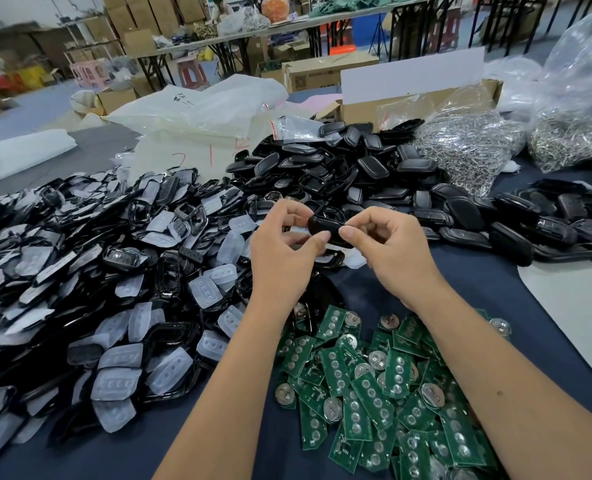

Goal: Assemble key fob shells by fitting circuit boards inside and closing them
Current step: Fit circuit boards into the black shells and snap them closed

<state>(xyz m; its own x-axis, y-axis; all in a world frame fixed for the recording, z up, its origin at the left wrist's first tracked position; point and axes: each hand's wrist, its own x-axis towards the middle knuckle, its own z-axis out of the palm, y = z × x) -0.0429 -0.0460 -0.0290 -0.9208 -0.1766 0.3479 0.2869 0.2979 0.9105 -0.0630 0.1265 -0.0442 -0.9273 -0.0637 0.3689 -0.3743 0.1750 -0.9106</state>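
- both hands up over the worktop (495, 289), pinching one black key fob shell (327, 229) between them
- left hand (282, 252) has thumb and fingers curled on its left end, right hand (390, 247) grips the right end
- green circuit boards (374, 393) heaped just below the wrists
- loose shell halves (339, 168) piled behind
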